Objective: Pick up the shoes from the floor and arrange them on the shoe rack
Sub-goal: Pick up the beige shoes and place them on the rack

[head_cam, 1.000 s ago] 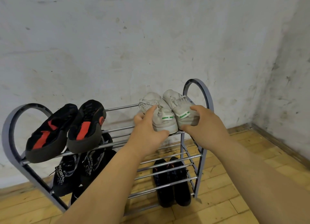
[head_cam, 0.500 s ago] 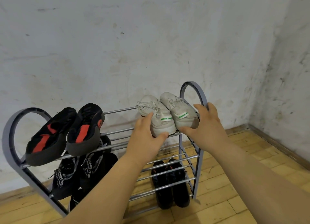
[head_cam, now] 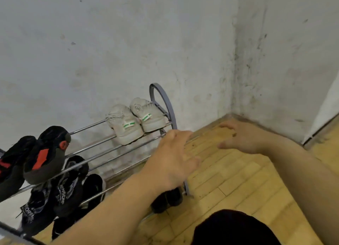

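A pair of off-white sneakers (head_cam: 135, 120) with green heel tabs rests on the top bars of the grey metal shoe rack (head_cam: 166, 105), at its right end, heels toward me. My left hand (head_cam: 172, 158) hovers to the right of and below them, fingers spread, holding nothing. My right hand (head_cam: 240, 137) is farther right over the wooden floor, also spread and empty. Black shoes with red soles (head_cam: 39, 156) lie sole-up at the top shelf's left end.
Black printed shoes (head_cam: 55, 195) sit on the middle shelf and a dark pair (head_cam: 167, 199) on the lowest one. The rack stands against a stained white wall that meets a second wall at a corner (head_cam: 234, 61). A dark garment (head_cam: 234, 228) fills the bottom edge.
Both hands have let go of the off-white sneakers and pulled back to the right. The view has swung right, so the rack now sits left in the frame.
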`<action>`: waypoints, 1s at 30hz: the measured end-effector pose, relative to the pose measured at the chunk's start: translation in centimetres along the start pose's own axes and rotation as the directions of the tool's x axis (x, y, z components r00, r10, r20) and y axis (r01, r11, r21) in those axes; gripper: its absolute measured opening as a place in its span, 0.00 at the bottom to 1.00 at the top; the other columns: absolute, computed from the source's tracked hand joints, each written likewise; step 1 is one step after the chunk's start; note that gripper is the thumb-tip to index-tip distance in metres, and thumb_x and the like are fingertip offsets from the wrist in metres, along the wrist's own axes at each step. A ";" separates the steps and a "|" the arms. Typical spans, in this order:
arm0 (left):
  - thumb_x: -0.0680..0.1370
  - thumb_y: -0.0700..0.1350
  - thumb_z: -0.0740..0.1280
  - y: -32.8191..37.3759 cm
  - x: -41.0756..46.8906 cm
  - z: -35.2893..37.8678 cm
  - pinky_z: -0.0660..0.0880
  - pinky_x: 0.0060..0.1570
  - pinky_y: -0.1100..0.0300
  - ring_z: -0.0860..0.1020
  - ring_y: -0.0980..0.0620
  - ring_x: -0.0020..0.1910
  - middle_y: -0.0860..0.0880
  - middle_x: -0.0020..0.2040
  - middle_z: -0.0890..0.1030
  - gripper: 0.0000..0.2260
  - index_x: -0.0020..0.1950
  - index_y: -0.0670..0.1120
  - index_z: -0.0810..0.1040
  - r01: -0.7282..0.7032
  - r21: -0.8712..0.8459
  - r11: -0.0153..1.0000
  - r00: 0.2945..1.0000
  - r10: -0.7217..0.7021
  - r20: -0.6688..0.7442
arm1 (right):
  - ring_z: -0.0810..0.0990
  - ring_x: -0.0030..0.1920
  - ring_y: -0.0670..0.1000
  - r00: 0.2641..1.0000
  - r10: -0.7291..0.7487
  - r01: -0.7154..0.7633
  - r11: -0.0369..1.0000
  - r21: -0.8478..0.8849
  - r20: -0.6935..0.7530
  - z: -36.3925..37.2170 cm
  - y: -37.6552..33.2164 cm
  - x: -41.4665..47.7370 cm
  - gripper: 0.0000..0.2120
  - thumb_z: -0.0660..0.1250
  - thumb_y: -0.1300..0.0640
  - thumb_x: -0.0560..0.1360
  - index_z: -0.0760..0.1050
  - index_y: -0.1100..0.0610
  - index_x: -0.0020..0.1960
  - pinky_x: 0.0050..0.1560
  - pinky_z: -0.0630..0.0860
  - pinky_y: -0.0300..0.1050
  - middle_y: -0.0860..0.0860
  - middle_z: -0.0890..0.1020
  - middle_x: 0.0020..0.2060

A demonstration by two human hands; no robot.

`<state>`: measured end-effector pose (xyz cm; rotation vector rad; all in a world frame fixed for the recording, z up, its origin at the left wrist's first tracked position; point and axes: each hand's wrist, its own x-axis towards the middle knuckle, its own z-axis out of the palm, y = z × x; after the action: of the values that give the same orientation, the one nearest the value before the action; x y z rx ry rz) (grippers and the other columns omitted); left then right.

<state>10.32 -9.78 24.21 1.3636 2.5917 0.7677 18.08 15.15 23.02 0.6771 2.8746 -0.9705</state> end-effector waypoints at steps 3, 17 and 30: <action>0.80 0.59 0.68 5.8 2.7 5.0 0.61 0.72 0.58 0.60 0.49 0.78 0.51 0.79 0.59 0.34 0.82 0.58 0.56 -0.145 0.107 0.984 0.911 0.091 0.402 | 0.73 0.71 0.54 0.973 0.227 -0.225 0.974 -0.039 0.047 1.8 10.2 -5.1 0.42 0.77 0.39 0.71 0.64 0.47 0.80 0.64 0.71 0.47 0.52 0.70 0.77; 0.80 0.61 0.67 14.3 4.1 27.6 0.64 0.74 0.52 0.60 0.45 0.80 0.48 0.84 0.54 0.39 0.84 0.58 0.48 -0.483 0.214 0.849 0.420 0.010 0.908 | 0.66 0.73 0.65 0.586 0.704 -0.806 0.557 0.200 0.401 27.5 34.1 -24.7 0.60 0.73 0.28 0.67 0.41 0.48 0.83 0.73 0.68 0.58 0.60 0.62 0.77; 0.76 0.60 0.73 12.2 6.2 29.0 0.68 0.70 0.54 0.66 0.47 0.77 0.50 0.83 0.58 0.45 0.84 0.60 0.48 -0.296 0.246 0.923 0.438 -0.097 0.894 | 0.67 0.68 0.68 0.449 0.854 -0.799 0.252 0.546 0.262 30.1 33.1 -23.0 0.53 0.74 0.41 0.69 0.39 0.37 0.80 0.66 0.74 0.64 0.57 0.57 0.74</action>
<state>25.08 11.94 5.82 1.4361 1.7646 -0.4652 49.37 12.00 -16.24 2.0330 1.5631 -1.5715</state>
